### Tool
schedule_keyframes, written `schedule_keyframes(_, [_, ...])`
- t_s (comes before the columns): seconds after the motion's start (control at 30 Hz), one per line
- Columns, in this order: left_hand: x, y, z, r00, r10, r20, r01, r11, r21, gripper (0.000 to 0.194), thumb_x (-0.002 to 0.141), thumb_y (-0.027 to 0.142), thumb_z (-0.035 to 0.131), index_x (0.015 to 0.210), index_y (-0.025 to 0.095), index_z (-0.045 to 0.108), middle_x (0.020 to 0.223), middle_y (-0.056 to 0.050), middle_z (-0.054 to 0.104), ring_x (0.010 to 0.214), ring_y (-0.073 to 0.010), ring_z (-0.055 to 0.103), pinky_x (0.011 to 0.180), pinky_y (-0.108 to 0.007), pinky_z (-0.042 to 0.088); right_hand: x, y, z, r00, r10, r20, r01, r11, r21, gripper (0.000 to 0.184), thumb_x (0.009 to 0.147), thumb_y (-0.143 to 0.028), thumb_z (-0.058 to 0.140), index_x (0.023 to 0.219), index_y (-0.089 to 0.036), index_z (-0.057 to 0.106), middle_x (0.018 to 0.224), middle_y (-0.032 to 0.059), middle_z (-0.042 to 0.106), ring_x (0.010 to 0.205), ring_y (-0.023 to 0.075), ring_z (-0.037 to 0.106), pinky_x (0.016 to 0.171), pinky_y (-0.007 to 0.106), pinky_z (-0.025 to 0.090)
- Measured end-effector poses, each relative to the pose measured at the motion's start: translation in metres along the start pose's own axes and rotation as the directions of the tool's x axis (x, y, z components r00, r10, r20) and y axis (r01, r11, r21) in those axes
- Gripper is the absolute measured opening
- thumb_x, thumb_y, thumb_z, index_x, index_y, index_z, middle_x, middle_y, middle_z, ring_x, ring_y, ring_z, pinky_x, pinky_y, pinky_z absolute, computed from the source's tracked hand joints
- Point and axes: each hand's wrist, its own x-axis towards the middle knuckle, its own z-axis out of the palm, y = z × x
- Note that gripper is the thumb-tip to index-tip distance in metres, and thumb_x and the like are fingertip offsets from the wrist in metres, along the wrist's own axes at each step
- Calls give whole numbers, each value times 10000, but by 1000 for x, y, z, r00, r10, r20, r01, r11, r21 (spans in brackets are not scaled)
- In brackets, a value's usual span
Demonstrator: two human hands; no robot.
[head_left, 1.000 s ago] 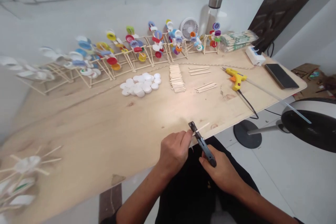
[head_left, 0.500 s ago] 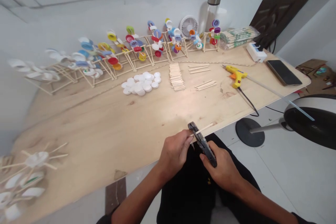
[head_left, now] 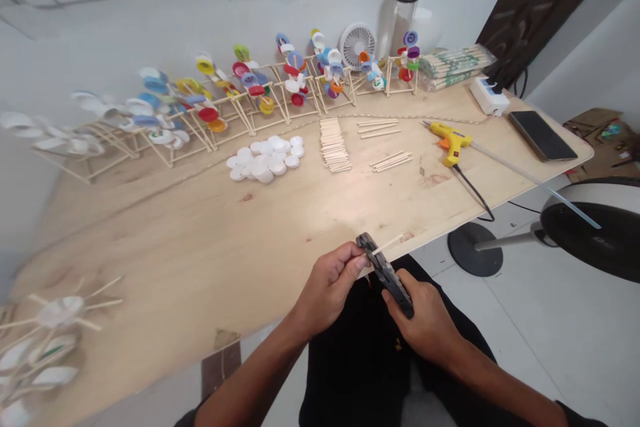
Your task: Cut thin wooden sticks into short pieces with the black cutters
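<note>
While both hands work just past the edge of a plywood table [head_left: 210, 240], the left hand [head_left: 327, 293] pinches a thin wooden stick [head_left: 387, 244] between its thumb and curled fingers [head_left: 347, 263]. The stick crosses the tip of black pliers [head_left: 386, 275], though whether their jaws grip it is too small to tell. The right hand [head_left: 425, 320] wraps the pliers' handle, its fingers [head_left: 397, 307] closed together. Both hands are above dark trousers [head_left: 360, 373]. On the table lie white bottle caps [head_left: 263, 160], stacked wooden sticks [head_left: 335, 145], a yellow hot glue gun [head_left: 450, 142], a phone [head_left: 543, 135] and a row of stick frames [head_left: 235, 113] strung with colourful caps.
</note>
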Motion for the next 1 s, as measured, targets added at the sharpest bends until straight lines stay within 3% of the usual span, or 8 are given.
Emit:
schedule_keyframes(0.1, [0, -7, 6, 990, 106, -92, -81, 967, 242, 226, 886, 273, 361, 821, 159, 545, 610, 23, 517, 524, -85, 455, 523, -196, 386, 2, -2, 2, 999, 43, 21, -43, 999, 15, 190, 804, -312, 446, 649, -222, 384, 513, -42, 473, 458, 123, 461, 483, 221, 309])
schedule_keyframes(0.2, [0, -19, 11, 924, 349, -154, -199, 786, 585, 185, 881, 204, 381, 903, 147, 556, 649, -5, 567, 568, -105, 510, 555, -212, 396, 4, -5, 2, 994, 84, 63, -88, 994, 64, 166, 805, -301, 446, 665, -216, 421, 534, -39, 484, 490, 127, 468, 493, 218, 323])
schedule_keyframes(0.3, [2, -32, 11, 854, 517, -56, -269, 531, 803, 173, 869, 154, 404, 912, 124, 569, 603, -13, 543, 551, -121, 503, 534, -232, 376, 5, -8, 1, 987, 119, 106, -130, 986, 109, 146, 794, -286, 460, 672, -210, 436, 561, -33, 500, 516, 128, 472, 512, 219, 344])
schedule_keyframes(0.37, [5, -38, 9, 839, 544, -4, -292, 457, 840, 174, 868, 145, 405, 898, 120, 575, 574, -4, 517, 525, -120, 483, 518, -239, 364, 6, -9, 1, 981, 142, 131, -159, 978, 131, 147, 789, -279, 467, 666, -208, 432, 580, -29, 508, 530, 129, 475, 528, 223, 358])
schedule_keyframes(0.6, [12, -48, 7, 834, 552, -5, -309, 474, 824, 140, 851, 129, 437, 789, 134, 562, 559, 6, 492, 501, -107, 454, 482, -245, 323, 9, -8, 6, 965, 201, 168, -228, 960, 163, 142, 788, -242, 464, 657, -204, 426, 563, -33, 485, 502, 118, 457, 503, 218, 354])
schedule_keyframes(0.83, [13, -53, 3, 792, 610, 19, -392, 484, 783, 153, 842, 89, 432, 962, 81, 526, 581, -4, 511, 530, -123, 472, 478, -252, 336, 11, -2, 15, 966, 183, 183, -208, 969, 132, 131, 810, -216, 437, 680, -202, 428, 528, -49, 429, 454, 100, 403, 457, 206, 302])
schedule_keyframes(1.0, [14, -54, 2, 788, 616, 22, -414, 503, 759, 147, 831, 79, 450, 958, 66, 524, 584, -13, 522, 515, -123, 460, 469, -258, 322, 13, -1, 21, 975, 158, 160, -179, 976, 128, 108, 815, -201, 433, 707, -198, 441, 513, -54, 405, 443, 100, 368, 450, 213, 282])
